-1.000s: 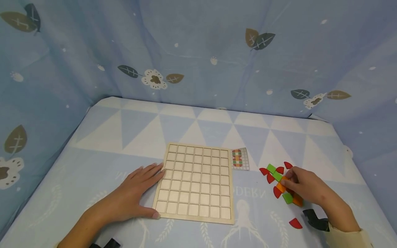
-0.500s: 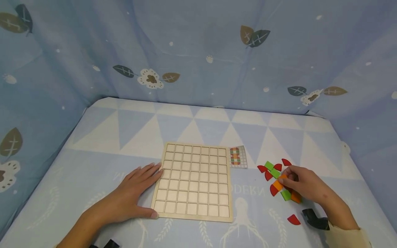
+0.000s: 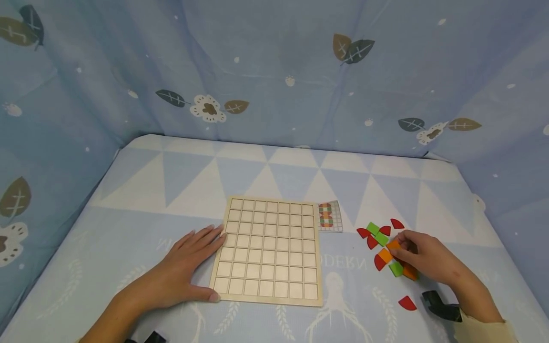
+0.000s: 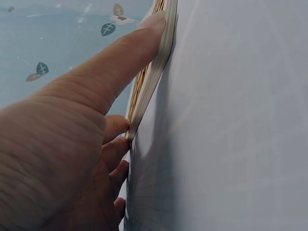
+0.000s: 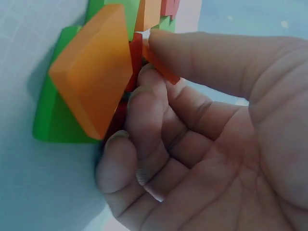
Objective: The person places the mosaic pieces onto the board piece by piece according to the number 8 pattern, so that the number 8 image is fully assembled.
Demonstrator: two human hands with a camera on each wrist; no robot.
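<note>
Orange tile (image 5: 159, 65) sat pinched between the thumb and curled fingers of the right hand (image 3: 422, 259), at the near-right part of the table, in the middle of a loose pile of coloured tiles (image 3: 386, 247). In the right wrist view the thumb lay across the top of that thin orange piece while the fingertips (image 5: 144, 96) pressed in from below, and a larger orange square tile (image 5: 91, 72) leaned tilted against a green tile (image 5: 50, 120) just beside them. A cream sleeve cuff (image 3: 480, 331) covered the right wrist.

Nearest the person, a lone red quarter-round tile (image 3: 406, 303) lay apart from the pile, with a black object (image 3: 439, 307) just beside it by the wrist. The left hand (image 3: 184, 271) rested flat on the cloth, its fingers straight and spread, holding nothing; the thumb (image 4: 130, 53) and fingertips touched the left edge of the wooden grid board (image 3: 270, 250). The left wrist view showed the thumb pressed along that thin edge. The board's square cells held no tiles.

Beyond the right hand, the pile spread out into red quarter-rounds and green squares lying on the cloth. A small pattern card (image 3: 330, 216) with a red, green and orange design lay touching or just beside the board's far right corner. The table was covered with a pale blue cloth (image 3: 214, 166) printed with triangles, and behind it hung a blue fabric backdrop (image 3: 274, 71) with leaf and flower prints.
</note>
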